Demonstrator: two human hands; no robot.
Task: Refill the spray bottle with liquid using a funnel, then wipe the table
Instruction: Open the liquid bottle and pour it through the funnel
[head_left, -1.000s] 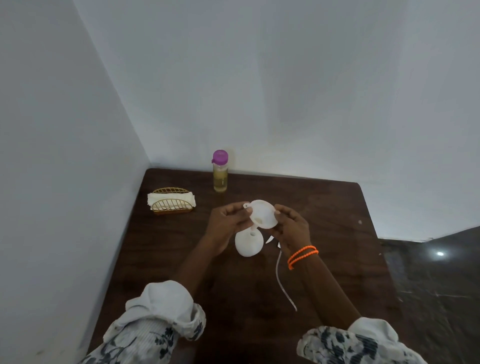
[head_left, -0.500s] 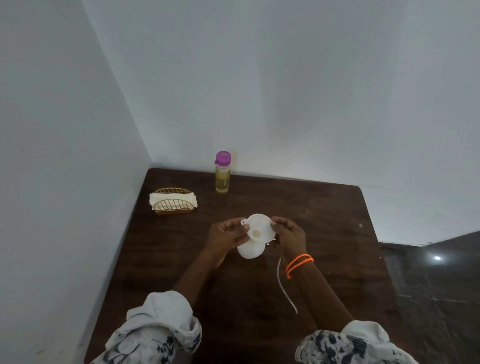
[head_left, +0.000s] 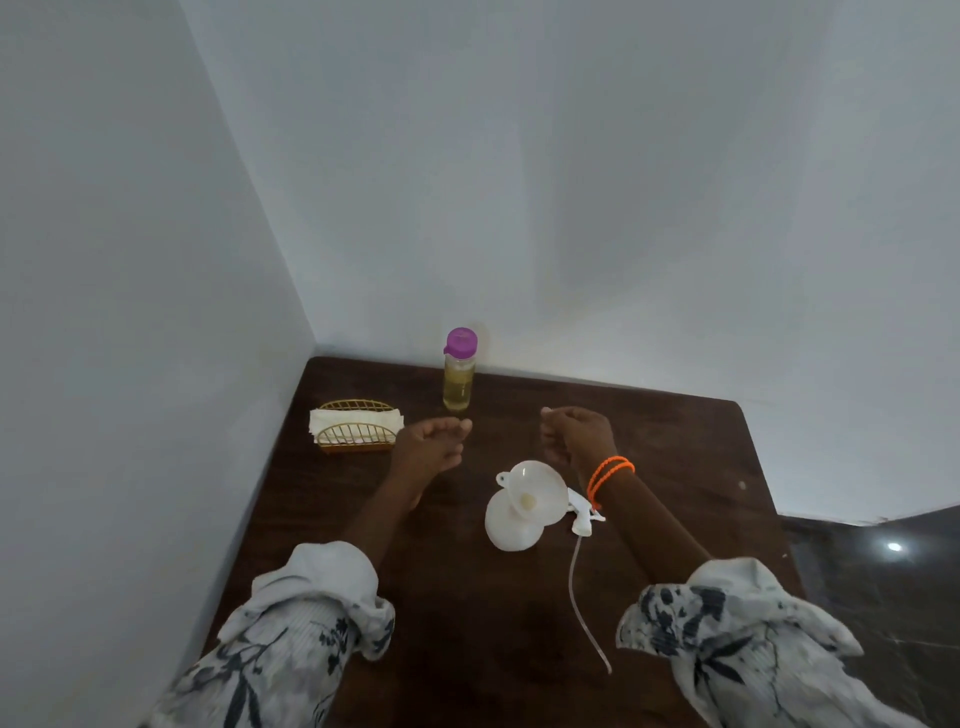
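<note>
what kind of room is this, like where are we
Probably a plain room in a home, though little shows: a dark wooden table pushed into a corner of bare white walls, holding a wire napkin holder and a purple-capped bottle of yellowish liquid.

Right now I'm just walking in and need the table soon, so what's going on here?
A person is refilling a white plastic spray bottle. A white funnel sits in its neck, and its trigger head with dip tube lies beside it on the dark wooden table. Both hands are empty, the left hand and right hand reaching toward the purple-capped bottle of yellowish liquid. Nothing is poured yet.
</note>
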